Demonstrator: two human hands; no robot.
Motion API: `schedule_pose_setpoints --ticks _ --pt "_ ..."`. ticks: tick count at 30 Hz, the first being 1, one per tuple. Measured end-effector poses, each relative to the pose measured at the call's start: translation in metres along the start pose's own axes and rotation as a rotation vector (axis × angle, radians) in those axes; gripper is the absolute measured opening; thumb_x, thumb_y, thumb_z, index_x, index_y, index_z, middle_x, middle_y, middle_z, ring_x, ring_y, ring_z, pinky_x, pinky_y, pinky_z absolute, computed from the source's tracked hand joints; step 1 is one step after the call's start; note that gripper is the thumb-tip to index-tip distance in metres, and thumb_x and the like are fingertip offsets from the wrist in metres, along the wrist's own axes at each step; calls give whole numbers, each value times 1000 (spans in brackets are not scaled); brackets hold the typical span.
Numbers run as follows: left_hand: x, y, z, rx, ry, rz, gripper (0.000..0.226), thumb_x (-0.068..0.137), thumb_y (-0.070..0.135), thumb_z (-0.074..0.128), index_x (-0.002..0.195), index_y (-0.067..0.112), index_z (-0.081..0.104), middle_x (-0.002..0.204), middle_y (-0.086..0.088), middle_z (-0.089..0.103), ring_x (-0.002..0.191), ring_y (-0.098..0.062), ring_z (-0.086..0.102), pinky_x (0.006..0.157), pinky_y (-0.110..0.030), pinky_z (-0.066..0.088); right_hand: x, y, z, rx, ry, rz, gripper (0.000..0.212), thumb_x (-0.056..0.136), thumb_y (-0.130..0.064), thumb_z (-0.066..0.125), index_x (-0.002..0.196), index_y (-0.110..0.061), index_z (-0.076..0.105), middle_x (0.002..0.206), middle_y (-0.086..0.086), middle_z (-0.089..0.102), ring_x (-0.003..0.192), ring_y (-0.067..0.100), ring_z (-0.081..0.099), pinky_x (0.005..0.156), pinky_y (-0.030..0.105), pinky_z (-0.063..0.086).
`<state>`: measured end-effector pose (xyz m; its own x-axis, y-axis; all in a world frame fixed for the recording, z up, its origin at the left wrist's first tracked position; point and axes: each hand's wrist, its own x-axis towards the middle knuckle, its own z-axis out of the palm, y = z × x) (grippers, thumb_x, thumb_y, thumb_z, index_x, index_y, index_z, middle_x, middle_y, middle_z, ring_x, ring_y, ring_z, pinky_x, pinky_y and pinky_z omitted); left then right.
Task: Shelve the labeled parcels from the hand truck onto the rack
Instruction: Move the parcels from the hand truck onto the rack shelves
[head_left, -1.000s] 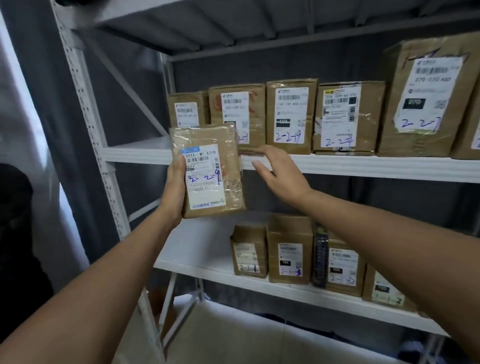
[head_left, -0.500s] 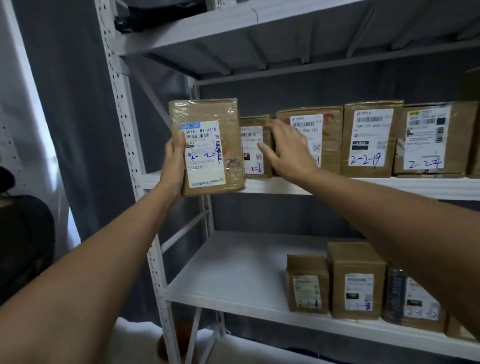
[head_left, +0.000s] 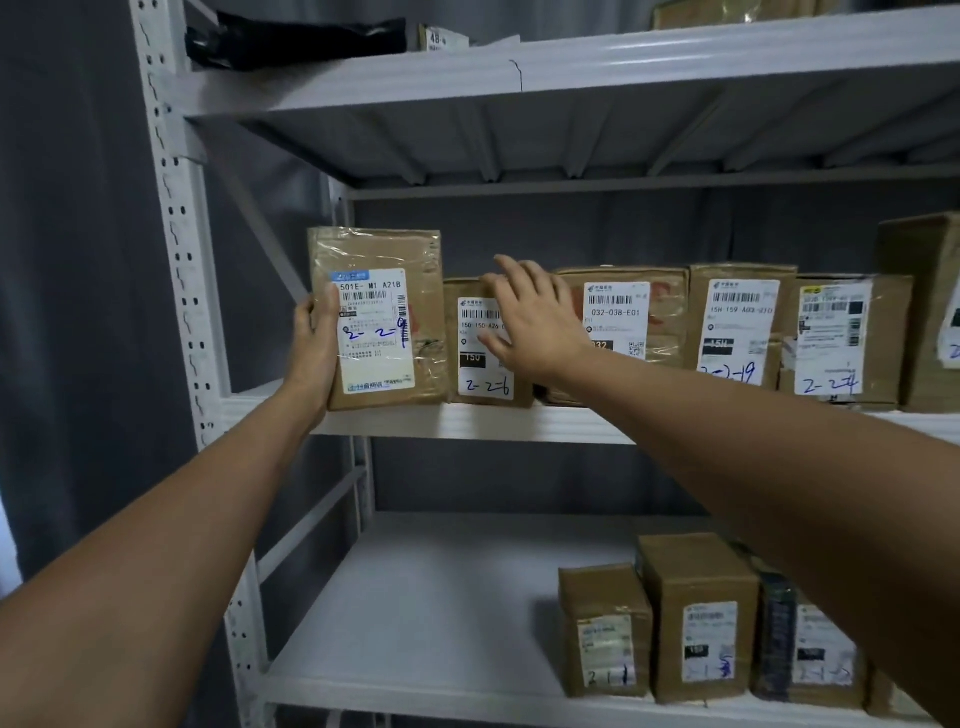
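My left hand (head_left: 315, 343) grips a taped brown parcel (head_left: 382, 317) by its left edge; its white label reads 2-2-9. The parcel stands upright at the left end of the middle shelf (head_left: 467, 422) of the white rack, its bottom at the shelf's front lip. My right hand (head_left: 535, 317), fingers spread and straight, lies against the top and front of the neighbouring parcel marked 2-2-6 (head_left: 483, 369). Further right on that shelf stand the parcels 032-038-E01 (head_left: 649, 322), 2-2-19 (head_left: 737, 325) and 2-2-24 (head_left: 841, 338).
The rack's perforated upright (head_left: 179, 249) rises at the left, with a diagonal brace behind it. The lower shelf (head_left: 415, 613) carries several small labelled boxes (head_left: 696, 618) at its right. A black bag (head_left: 296, 39) lies on the top shelf. Grey curtain hangs behind.
My left hand has carried the 2-2-9 parcel up from below shelf level to the left end of the middle shelf. My right hand has moved from the shelf's edge onto the 2-2-6 parcel.
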<state>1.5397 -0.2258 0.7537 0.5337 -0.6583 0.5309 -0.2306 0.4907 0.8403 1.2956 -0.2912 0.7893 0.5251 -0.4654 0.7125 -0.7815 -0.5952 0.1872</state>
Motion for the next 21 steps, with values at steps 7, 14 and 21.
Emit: schedule_pose_setpoints --ticks 7,14,21 --pt "13 -15 5 22 22 3 62 91 67 42 140 29 38 109 10 68 91 -4 67 72 -21 55 10 -7 13 -84 -59 35 74 94 -45 54 153 -17 18 163 8 7 149 35 8 120 53 8" --pt "29 -22 -5 -25 65 11 82 76 82 45 141 34 36 113 8 69 96 -10 70 83 -35 57 15 -6 19 -270 -89 40 87 87 -23 65 154 -13 10 162 11 7 150 35 4 120 52 6" --pt "37 -43 9 38 -18 1 72 83 76 45 143 35 35 124 8 64 105 -8 64 93 -34 52 10 7 18 -308 -65 72 88 87 -13 62 155 -15 6 160 12 11 149 36 5 120 51 8"
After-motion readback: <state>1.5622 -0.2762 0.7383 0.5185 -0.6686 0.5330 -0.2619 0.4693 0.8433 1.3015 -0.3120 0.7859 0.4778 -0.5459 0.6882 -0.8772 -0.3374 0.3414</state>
